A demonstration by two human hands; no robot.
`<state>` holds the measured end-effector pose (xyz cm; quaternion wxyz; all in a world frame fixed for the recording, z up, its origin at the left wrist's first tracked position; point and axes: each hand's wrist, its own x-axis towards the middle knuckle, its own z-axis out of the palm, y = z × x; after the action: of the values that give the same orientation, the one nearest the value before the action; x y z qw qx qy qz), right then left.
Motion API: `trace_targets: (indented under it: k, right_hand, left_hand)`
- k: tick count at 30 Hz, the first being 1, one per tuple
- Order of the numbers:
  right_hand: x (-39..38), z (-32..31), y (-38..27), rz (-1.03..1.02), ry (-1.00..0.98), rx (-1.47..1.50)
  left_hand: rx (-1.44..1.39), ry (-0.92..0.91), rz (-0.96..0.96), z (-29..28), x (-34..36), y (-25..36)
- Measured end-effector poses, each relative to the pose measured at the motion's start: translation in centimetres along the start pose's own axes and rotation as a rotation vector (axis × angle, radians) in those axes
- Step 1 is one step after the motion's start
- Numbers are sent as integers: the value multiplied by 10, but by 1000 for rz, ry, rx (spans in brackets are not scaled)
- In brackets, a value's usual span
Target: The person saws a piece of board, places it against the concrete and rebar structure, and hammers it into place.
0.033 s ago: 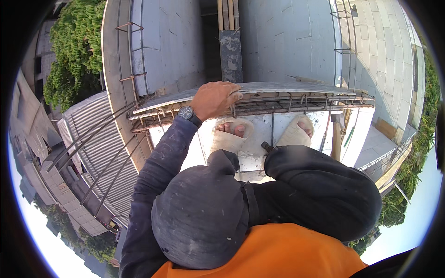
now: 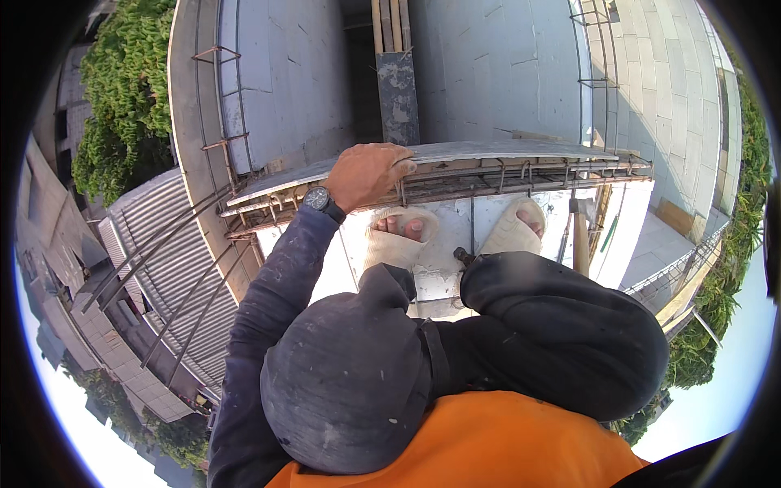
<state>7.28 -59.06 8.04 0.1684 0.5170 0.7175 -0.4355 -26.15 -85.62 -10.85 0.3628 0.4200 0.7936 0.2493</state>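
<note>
My left hand (image 2: 370,175), with a dark watch (image 2: 316,198) on its wrist, is closed over the near edge of a long grey board (image 2: 488,151). Its fingers curl over the board's edge toward the right; the fingertips are partly hidden. The board lies crosswise over a cage of rusty rebar (image 2: 521,175). My right hand is out of sight. Below the board, my feet in pale sandals (image 2: 399,246) rest on a white, chipped surface (image 2: 446,264). To the right of them is a wooden-handled tool (image 2: 580,237), apparently a hammer.
Beyond the board, a dark gap drops between two grey block walls (image 2: 492,73); a beam (image 2: 397,98) stands in it. Bare rebar rods (image 2: 167,244) stick out to the left above a corrugated roof (image 2: 175,268). Upright rebar (image 2: 602,73) rises at the right. Trees and roofs lie below.
The view has shifted slightly, so the scene sits a little farther left. My left hand keeps its hold on the board.
</note>
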Motion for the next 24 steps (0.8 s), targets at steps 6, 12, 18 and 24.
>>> trace_targets:
  k: [6,12,18,24]
  right_hand:
    - [22,21,30,33,72,-47]
    - [81,62,56,-3,87,-194]
    - [129,94,82,10,117,-364]
    - [153,118,103,6,111,-460]
  left_hand:
    - [-27,-67,16,-6,19,9]
    - [10,4,-51,-7,-9,-9]
    - [21,93,-54,-11,-16,0]
    - [33,101,81,4,5,16]
